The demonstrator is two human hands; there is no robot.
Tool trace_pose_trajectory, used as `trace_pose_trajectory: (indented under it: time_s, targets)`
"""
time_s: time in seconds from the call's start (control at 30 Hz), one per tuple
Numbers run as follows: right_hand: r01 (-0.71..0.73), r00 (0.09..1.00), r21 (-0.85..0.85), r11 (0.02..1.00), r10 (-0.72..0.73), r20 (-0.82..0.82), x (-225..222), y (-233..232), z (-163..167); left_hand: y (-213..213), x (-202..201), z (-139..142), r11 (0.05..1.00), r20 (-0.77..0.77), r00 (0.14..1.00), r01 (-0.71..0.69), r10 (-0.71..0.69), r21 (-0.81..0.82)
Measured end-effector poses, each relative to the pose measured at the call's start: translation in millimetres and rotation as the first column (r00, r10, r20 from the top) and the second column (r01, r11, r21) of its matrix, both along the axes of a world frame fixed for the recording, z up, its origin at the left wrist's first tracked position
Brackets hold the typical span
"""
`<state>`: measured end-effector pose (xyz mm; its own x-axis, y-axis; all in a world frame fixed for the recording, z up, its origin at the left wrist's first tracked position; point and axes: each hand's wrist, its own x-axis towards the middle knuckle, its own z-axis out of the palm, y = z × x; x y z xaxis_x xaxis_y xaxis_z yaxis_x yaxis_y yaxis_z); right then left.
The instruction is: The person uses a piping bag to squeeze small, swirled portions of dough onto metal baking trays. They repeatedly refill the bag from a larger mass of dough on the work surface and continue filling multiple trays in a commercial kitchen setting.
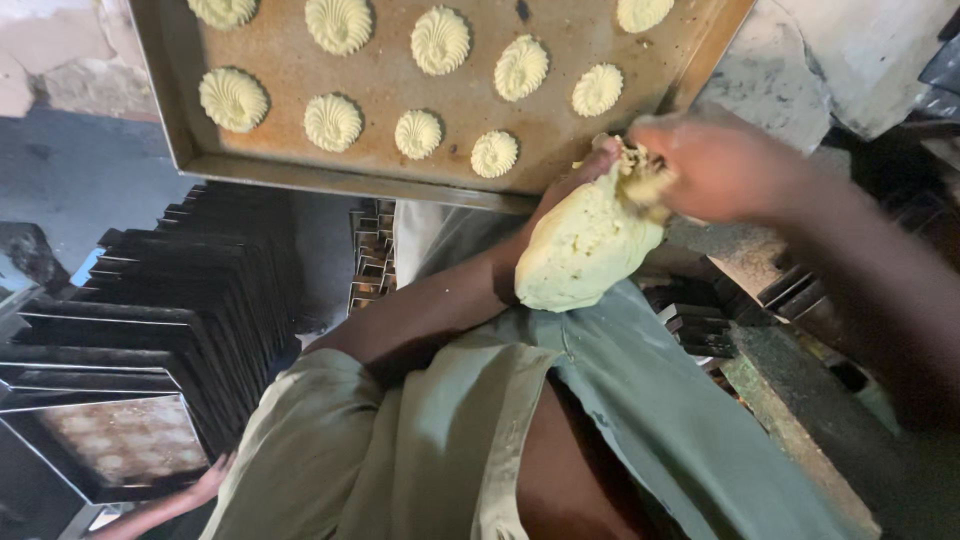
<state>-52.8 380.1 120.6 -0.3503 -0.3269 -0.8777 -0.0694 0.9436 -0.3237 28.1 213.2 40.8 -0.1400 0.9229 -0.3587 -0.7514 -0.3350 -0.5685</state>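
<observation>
Leaning in from the lower left of the frame, another person's hand touches a dark empty metal tray with pale marks on its floor. Above it a stack of dark metal baking trays stands on edge, fanned toward the middle left. Across the top of the frame lies a wide brown metal baking tray, set with rows of pale yellow swirled dough rosettes, each apart from its neighbours. Below the tray's near rim, in the centre, the left hand is closed around the top of a bulging pale yellow cloth piping bag of dough, the forearm running down to a grey-green shirt. Right of centre, the right hand pinches the bag's gathered, dough-smeared neck, fingers curled tight; the hand is blurred. At the upper right sits a worn whitish stone slab.
</observation>
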Motion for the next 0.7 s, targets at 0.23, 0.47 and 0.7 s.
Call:
trace_pose_trajectory:
  time_s: [0.23, 0.47, 0.7]
  targets:
    - [-0.063, 0.942, 0.266, 0.962, -0.031, 0.334, 15.7, -11.5, -12.9, -4.0, 25.2, -3.5, 0.969, -0.097, 0.989, 0.083, -0.108, -0.231]
    - [-0.106, 0.981, 0.128, 0.986, 0.125, -0.147, 51.0, -26.4, -44.7, 2.1, 53.3, -23.6, 0.937, -0.154, 0.985, -0.128, 0.082, -0.324]
    - [-0.078, 0.955, 0.147, 0.986, 0.116, -0.273, 71.7, -34.2, -42.0, -5.6, 73.4, -22.8, 0.904, -0.153, 0.988, -0.044, -0.024, -0.424]
